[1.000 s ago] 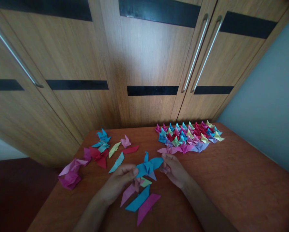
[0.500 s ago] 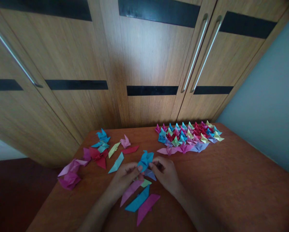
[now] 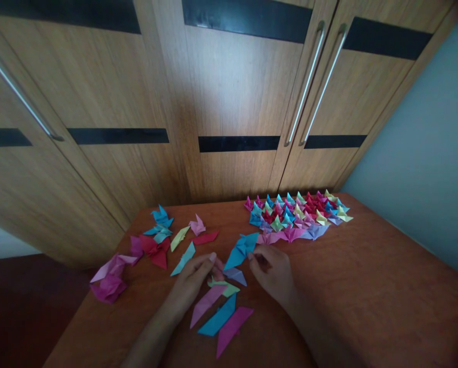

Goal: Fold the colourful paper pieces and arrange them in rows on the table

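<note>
While the table [image 3: 367,286] bears a block of folded birds [image 3: 290,217] at its far side, the right hand [image 3: 271,268] pinches the blue paper bird [image 3: 240,251]; the left hand [image 3: 196,273], loosely curled, is just beside, contact unclear. Between them, nearer the right, the bird slants from near-left to far-right, its far end by the block's front row.

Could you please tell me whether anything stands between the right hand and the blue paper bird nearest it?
Nothing visible does: the right hand appears to grip the blue paper bird directly. The lavender folded paper shows below the bird, not between them.
</note>
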The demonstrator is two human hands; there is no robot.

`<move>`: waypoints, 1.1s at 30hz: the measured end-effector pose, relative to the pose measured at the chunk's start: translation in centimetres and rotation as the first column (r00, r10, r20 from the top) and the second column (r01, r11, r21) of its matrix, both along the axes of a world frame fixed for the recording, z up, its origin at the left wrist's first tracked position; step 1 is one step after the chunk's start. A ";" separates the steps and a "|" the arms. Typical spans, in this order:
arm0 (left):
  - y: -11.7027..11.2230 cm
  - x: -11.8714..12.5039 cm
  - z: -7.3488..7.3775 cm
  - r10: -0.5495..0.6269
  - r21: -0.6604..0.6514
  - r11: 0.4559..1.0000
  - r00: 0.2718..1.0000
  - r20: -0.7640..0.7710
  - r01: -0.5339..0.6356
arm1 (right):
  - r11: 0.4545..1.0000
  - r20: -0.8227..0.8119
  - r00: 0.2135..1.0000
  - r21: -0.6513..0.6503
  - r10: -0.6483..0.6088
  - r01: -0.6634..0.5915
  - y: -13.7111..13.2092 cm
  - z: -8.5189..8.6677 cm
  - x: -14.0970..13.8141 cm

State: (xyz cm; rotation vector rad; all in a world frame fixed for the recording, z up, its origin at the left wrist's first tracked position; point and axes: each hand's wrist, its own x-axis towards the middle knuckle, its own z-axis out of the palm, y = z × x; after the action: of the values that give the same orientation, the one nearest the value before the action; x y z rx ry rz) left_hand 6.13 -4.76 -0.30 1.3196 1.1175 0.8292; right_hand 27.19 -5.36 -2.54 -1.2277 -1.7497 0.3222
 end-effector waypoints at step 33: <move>0.1 0.2 -0.9 -0.044 -0.012 0.999 0.998 0.035 0.045 | 0.635 0.670 0.504 -0.063 -0.545 0.770 1.6 -4.4 24.8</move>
State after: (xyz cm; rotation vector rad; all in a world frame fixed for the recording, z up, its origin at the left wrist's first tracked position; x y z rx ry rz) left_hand 6.38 -4.67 -1.17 1.3105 1.0612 0.8080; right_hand 51.98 -3.75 -6.98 -2.3965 -1.5489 -0.2863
